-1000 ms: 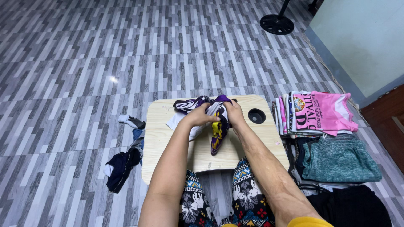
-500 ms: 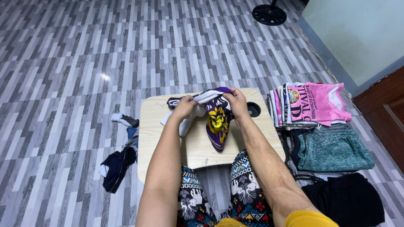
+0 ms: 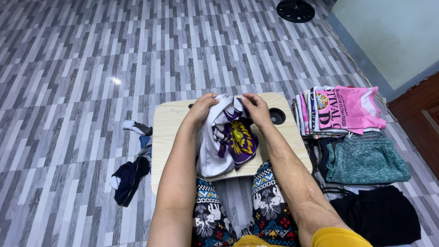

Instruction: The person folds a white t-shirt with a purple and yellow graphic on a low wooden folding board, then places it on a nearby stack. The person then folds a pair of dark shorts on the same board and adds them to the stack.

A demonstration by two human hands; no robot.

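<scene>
A white and purple garment point(image 3: 226, 139) with a yellow lion print hangs open over a small light wooden lap table point(image 3: 167, 132). My left hand point(image 3: 202, 108) pinches its top left edge. My right hand point(image 3: 256, 109) grips the top right edge. The cloth's lower part lies on the table and reaches its near edge. My patterned trouser legs point(image 3: 267, 206) sit below the table.
A round cup hole point(image 3: 277, 115) is in the table's right side. Folded shirts with a pink one point(image 3: 347, 112) on top, a teal knit point(image 3: 368, 160) and a black garment point(image 3: 379, 215) lie at right. Loose dark clothes point(image 3: 130, 176) lie on the floor at left. A fan base point(image 3: 295, 9) stands far back.
The bunched garment has been pulled apart and spread out, now hanging wider and lower over the table. Both hands stayed at its top edge, moving slightly apart.
</scene>
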